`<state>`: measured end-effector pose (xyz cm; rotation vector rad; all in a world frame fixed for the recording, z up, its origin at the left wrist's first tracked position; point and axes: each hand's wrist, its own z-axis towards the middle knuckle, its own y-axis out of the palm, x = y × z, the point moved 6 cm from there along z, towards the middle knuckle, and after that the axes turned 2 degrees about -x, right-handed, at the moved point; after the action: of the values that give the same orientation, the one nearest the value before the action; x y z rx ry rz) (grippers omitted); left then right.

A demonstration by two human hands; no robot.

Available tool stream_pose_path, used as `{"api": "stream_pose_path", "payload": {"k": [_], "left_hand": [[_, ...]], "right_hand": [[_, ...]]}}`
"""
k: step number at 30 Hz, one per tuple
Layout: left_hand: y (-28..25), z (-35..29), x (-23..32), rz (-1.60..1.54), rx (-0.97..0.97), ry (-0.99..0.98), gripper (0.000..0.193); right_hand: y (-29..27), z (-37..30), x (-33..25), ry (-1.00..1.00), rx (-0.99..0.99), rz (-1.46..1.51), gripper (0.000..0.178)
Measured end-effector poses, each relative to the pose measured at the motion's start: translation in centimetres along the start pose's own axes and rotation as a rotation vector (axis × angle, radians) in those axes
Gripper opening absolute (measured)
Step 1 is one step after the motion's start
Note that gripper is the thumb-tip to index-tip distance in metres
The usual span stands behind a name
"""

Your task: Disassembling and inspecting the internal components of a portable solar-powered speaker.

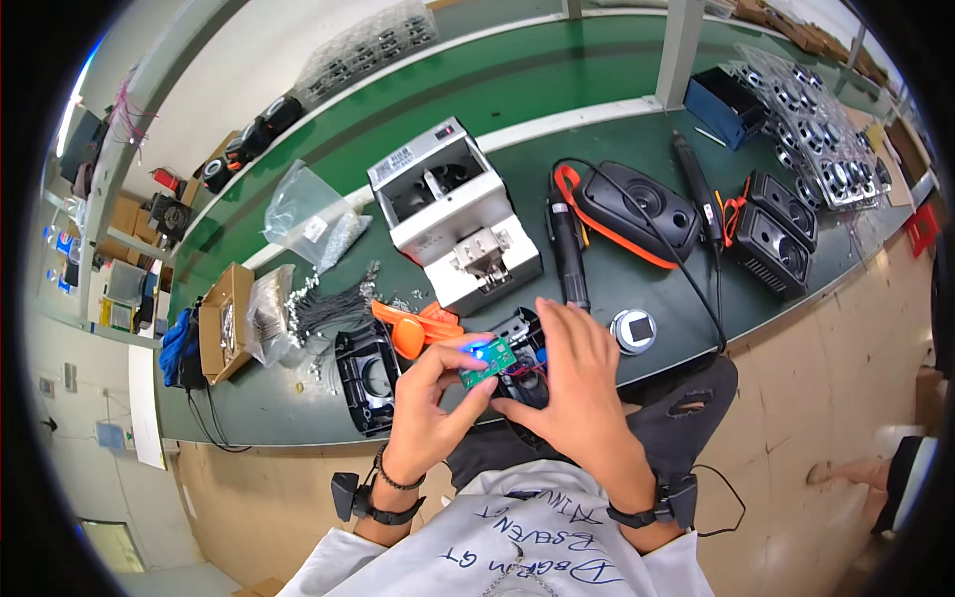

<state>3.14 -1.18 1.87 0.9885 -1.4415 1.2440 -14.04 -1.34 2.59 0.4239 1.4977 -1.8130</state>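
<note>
White shirt [466, 532], left hand [430, 403] thumb-to-fingers around circuit board [496, 357], right hand [582, 398] half-open at black housing [515, 326], hold unclear.

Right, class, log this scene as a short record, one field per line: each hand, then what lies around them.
Left hand: pinches a small green circuit board, blue light glowing at it
Right hand: beside an open black plastic housing; grip unclear
Left of hands: another open black plastic shell
Beyond left hand: bright orange plastic parts
Beyond right hand: black cylindrical driver-like tool
Machine: boxy silver-grey metal unit
Farther right: rounded black speaker with orange trim
</note>
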Motion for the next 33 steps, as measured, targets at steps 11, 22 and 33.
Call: {"api": "stream_pose_path", "payload": {"k": [11,22,33], "left_hand": [[3.3,-3.0,-0.7,0.000,-0.086,0.368,0.039],[2.4,-5.3,-1.9,-0.392,-0.176,-0.284,0.042],[3.6,-4.9,-3.4,-0.533,-0.179,-0.255,0.035]], "right_hand": [[0.0,-5.5,3.2,0.288,0.061,0.847,0.019],[-0.1,-6.0,1.1,-0.011,0.066,0.588,0.021],[0.7,-6.4,2.4,0.229,0.136,0.631,0.032]]}}
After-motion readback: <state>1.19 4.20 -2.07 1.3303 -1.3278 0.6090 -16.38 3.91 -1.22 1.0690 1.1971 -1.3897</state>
